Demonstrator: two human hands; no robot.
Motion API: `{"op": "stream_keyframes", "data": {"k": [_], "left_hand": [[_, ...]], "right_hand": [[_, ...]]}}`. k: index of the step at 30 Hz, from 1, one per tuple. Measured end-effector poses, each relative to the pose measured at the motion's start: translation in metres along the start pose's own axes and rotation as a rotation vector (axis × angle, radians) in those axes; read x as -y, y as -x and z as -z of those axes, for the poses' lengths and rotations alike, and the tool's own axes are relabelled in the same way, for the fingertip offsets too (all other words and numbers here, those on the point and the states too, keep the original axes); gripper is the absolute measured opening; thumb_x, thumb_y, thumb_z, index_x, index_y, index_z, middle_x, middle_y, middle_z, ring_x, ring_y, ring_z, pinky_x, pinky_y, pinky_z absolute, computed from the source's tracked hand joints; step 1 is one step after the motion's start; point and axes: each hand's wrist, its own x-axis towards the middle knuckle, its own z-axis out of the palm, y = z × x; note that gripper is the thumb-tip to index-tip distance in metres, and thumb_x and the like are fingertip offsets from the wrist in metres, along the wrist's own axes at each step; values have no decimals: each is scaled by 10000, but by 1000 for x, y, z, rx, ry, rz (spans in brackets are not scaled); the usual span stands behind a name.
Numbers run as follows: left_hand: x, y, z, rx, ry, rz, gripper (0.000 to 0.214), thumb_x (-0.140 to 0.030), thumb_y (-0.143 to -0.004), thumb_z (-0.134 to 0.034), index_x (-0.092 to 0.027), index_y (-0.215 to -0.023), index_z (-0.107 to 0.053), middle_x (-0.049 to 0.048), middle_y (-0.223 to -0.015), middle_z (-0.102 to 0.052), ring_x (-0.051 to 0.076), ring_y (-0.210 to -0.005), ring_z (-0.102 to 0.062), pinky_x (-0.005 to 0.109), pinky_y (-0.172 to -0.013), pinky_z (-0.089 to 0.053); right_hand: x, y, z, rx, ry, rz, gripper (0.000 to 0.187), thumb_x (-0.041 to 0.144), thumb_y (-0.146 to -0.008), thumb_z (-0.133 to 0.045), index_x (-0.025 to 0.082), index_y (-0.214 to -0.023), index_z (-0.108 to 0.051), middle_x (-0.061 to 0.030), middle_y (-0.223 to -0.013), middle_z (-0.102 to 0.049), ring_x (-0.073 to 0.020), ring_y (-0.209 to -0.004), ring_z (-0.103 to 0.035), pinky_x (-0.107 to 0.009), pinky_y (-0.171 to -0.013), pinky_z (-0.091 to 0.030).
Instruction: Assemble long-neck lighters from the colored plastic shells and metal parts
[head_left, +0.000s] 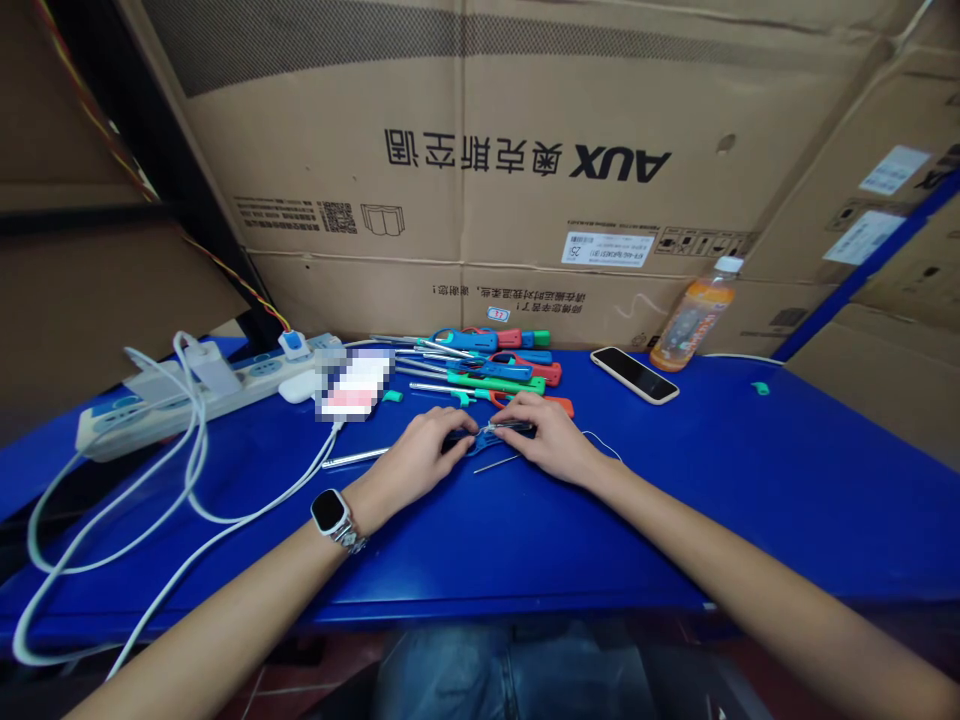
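A blue long-barrelled lighter (pixel 486 438) lies low over the blue table between my two hands, its silver barrel (pixel 352 458) sticking out to the left under my left hand (pixel 427 450). That hand's thumb and fingers are closed around the left part of the lighter body. My right hand (pixel 553 440) pinches at the right end, where small pale parts or wires show; the fingers hide the details. Below the right fingertips lies a thin metal rod (pixel 496 464). A thin white wire (pixel 606 445) curves out beside the right wrist.
Behind my hands lies a pile of colourful lighters (pixel 517 371). Small green pieces (pixel 392 396) sit nearby. Left are a power strip (pixel 165 400), white cables (pixel 196 450) and a blurred-out screen (pixel 356 385). A phone (pixel 634 374) and orange drink bottle (pixel 694 315) stand before cardboard (pixel 487 90).
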Motion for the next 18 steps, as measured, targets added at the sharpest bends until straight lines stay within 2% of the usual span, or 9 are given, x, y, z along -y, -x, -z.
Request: {"op": "stream_keyframes", "data": {"k": [4, 11, 18], "left_hand": [[2, 2, -1, 20, -63, -72, 185, -203, -954, -506, -193, -1014, -681, 65, -1050, -707, 223, -975, -616, 375, -895, -490], [4, 1, 0, 17, -50, -104, 186, -200, -952, -526, -190, -1012, -702, 79, -1074, -697, 225, -999, -622, 382, -920, -498], [3, 1, 2, 33, -28, -70, 144, -221, -951, -528, -186, -1015, -651, 65, -1032, -677, 217, -982, -625, 368, -893, -504]], "right_hand": [[-2, 1, 1, 14, 16, 22, 152, 221, -898, -649, 197, -1006, -754, -63, -933, -672, -217, -941, -585, -383, -861, -475], [-7, 3, 4, 23, 34, 87, 232, 212, -926, -607, 265, -1095, -759, -70, -1008, -636, -224, -1000, -532, -437, -938, -454], [-9, 2, 6, 68, 29, -2, 232, 251, -916, -645, 279, -1114, -763, -67, -987, -551, -211, -988, -507, -433, -965, -436]]}}
